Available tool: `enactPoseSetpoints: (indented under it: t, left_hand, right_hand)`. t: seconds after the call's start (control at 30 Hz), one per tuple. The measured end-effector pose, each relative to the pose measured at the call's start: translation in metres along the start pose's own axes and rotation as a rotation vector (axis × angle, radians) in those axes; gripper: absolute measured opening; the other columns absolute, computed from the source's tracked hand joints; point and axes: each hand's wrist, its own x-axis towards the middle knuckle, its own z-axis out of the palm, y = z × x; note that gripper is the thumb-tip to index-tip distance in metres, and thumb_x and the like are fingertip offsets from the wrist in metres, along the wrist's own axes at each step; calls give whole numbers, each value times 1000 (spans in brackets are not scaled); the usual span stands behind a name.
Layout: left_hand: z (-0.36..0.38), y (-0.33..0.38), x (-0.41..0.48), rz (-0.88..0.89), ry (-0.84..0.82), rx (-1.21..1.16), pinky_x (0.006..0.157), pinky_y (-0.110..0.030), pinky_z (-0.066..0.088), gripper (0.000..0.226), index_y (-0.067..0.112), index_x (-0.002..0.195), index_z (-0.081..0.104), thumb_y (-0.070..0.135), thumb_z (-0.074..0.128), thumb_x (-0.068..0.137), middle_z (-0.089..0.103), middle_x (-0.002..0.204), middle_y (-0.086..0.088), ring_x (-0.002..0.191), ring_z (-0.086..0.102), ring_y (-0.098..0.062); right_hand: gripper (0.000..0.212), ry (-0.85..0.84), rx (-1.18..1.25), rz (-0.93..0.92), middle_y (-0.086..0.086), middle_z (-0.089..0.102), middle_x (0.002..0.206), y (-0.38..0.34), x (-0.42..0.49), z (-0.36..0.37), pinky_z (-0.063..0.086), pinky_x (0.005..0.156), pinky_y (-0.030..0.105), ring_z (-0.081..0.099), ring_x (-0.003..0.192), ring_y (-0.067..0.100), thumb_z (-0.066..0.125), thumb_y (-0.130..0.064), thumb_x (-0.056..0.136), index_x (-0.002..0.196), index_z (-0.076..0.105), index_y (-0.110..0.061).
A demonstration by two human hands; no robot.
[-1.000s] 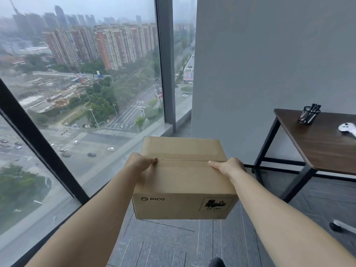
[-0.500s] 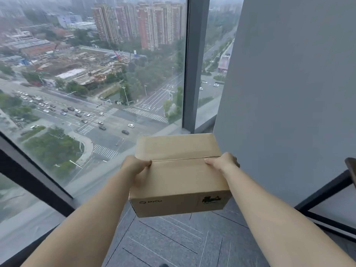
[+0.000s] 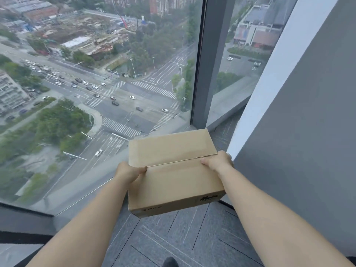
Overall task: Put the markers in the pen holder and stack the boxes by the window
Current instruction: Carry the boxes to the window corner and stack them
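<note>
Beside the window point(image 3: 119, 89): I hold one cardboard box point(image 3: 173, 174) clear of the grey floor point(image 3: 188, 239).
Left hand point(image 3: 129, 172): clamped on the box's left edge.
Right hand point(image 3: 217, 162): clamped on its right edge, near the grey wall point(image 3: 300, 132).
Box lid: closed, seam facing up.

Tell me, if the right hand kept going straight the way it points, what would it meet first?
The right hand already clasps the cardboard box, its fingers pointing left across the lid, so the box comes first. Beyond it lies the left hand.
</note>
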Motion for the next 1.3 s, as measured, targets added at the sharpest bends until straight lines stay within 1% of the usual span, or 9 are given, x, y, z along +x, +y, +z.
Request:
enactPoseSetpoints:
  t: [0.2, 0.3, 0.37, 0.47, 0.57, 0.67, 0.83, 1.17, 1.3]
  left_hand:
    - [69, 3, 108, -144, -1, -51, 68, -39, 52, 62, 2, 105, 60, 39, 83, 60, 69, 101, -16, 89, 67, -35]
    - [121, -22, 170, -201, -3, -49, 69, -42, 55, 85, 1, 112, 57, 49, 78, 45, 69, 103, -17, 90, 68, -37]
    - [152, -31, 195, -246, 8, -61, 70, -40, 53, 81, -1, 117, 52, 43, 80, 55, 67, 109, -18, 95, 66, -37]
    - [199, -37, 226, -294, 48, -107, 86, -43, 53, 72, -3, 124, 43, 32, 78, 72, 61, 118, -17, 106, 61, -36]
    - [250, -61, 274, -334, 38, -101, 93, -45, 50, 70, -4, 127, 38, 27, 76, 78, 56, 125, -19, 114, 56, -37]
    - [298, -90, 326, -367, 32, -84, 88, -45, 53, 71, -6, 128, 38, 28, 75, 77, 57, 126, -20, 110, 58, -39]
    - [359, -138, 412, -383, 21, -116, 89, -46, 54, 73, -4, 127, 44, 31, 78, 73, 59, 122, -19, 107, 60, -39]
    - [425, -172, 517, -334, -57, -268, 80, -49, 58, 88, -1, 122, 48, 30, 84, 49, 63, 114, -17, 91, 65, -36]
    - [429, -164, 521, -286, -32, -190, 76, -43, 58, 77, -1, 123, 45, 31, 84, 64, 61, 116, -15, 94, 63, -34]
  right_hand:
    - [65, -64, -59, 21, 9, 47, 133, -17, 133, 35, 46, 99, 46, 51, 120, 35, 72, -40, 71, 126, 52, -12]
    - [65, -99, -121, 9, 10, 45, 136, -12, 203, 64, 44, 101, 47, 50, 123, 35, 73, -36, 74, 129, 50, -11]
    - [63, -117, -153, 0, 11, 43, 137, -4, 246, 85, 43, 102, 47, 48, 125, 35, 74, -34, 77, 130, 49, -10]
    - [60, -138, -202, -4, 11, 41, 138, 13, 308, 118, 44, 100, 45, 48, 124, 35, 73, -31, 79, 129, 49, -10]
    - [60, -134, -203, 17, 10, 45, 134, 32, 366, 157, 45, 98, 45, 51, 119, 35, 71, -29, 73, 126, 50, -12]
    - [71, -129, -160, 82, 7, 49, 132, 54, 423, 202, 45, 98, 48, 54, 116, 34, 69, -37, 64, 129, 47, -18]
    - [97, -108, -169, 74, 6, 43, 140, 83, 502, 271, 40, 103, 53, 47, 126, 35, 77, -55, 56, 138, 41, -18]
    - [94, 15, -229, -67, 10, 44, 141, 110, 598, 330, 38, 107, 46, 45, 131, 32, 82, -52, 62, 137, 42, -11]
    - [87, 42, -241, -106, 9, 45, 142, 119, 614, 336, 35, 109, 43, 44, 132, 30, 79, -51, 66, 135, 42, -13]
